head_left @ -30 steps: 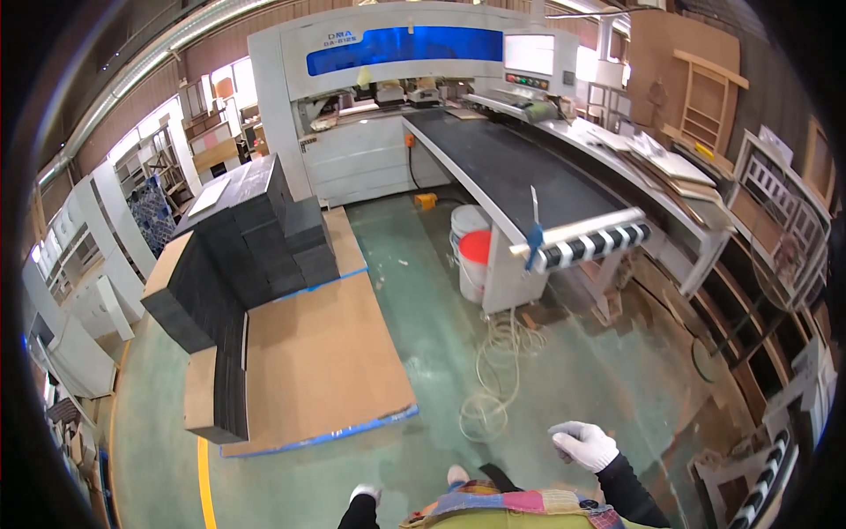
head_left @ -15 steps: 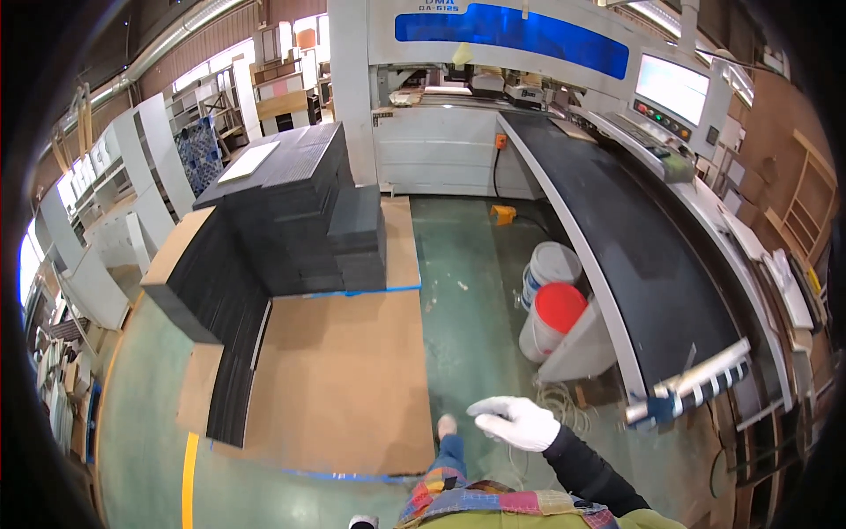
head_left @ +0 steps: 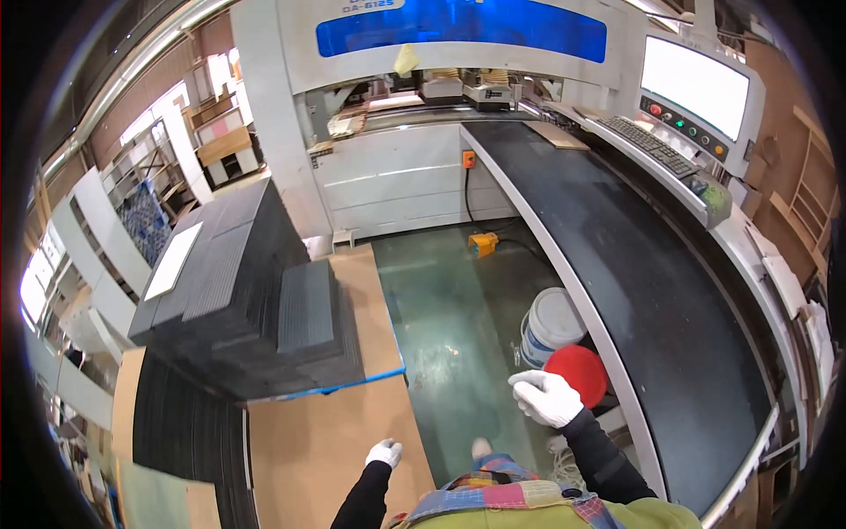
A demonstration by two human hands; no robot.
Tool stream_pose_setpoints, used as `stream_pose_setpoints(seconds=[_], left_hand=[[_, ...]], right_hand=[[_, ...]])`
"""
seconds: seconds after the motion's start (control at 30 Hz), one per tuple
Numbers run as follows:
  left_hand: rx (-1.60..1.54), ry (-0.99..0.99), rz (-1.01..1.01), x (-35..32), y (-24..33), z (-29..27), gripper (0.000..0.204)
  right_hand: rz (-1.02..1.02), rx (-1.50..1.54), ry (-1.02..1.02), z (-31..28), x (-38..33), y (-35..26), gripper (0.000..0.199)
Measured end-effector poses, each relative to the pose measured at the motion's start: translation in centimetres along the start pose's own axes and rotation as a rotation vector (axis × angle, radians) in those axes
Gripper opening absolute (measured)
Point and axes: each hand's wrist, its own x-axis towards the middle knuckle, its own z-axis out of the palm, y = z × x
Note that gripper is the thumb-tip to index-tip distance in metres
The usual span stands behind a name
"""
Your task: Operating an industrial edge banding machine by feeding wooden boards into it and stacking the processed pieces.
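My left hand [head_left: 385, 453], in a white glove, hangs low over the brown board [head_left: 326, 432] on the floor. Its fingers are small and partly turned from view, and no object shows in it. My right hand [head_left: 546, 398], also white-gloved, is loosely bent and empty, in front of a bucket with a red lid [head_left: 579, 374]. Ahead on the left stands a large stack of dark grey panels [head_left: 220, 273], with a lower stack [head_left: 307, 304] against its right side. A white sheet [head_left: 174, 260] lies on top of the large stack.
A long black conveyor bed [head_left: 634, 256] runs along my right, a thin brown board [head_left: 555, 135] at its far end. Beyond are a white machine [head_left: 405, 176] and a control screen [head_left: 696, 88]. A white bucket [head_left: 555, 317] and yellow foot pedal [head_left: 482, 244] stand on the floor.
The view has moved forward, toward the machine and stacks. My left hand has come further into view. My right hand is higher in the picture, now before the red-lidded bucket.
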Motion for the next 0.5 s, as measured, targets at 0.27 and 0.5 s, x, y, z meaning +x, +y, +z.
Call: stream_pose_setpoints(seconds=[0.27,0.5], left_hand=[[0.609,-0.287,-0.134,20.1,14.7,-1.0,0.039],[0.421,-0.177,-0.238,36.9,17.2,-5.9,0.028]], right_hand=[[-0.055,0.265,0.067,-8.9,27.1,-2.4,0.028],[-0.104,0.015,-0.048,-12.4,51.2,-9.6,0.028]])
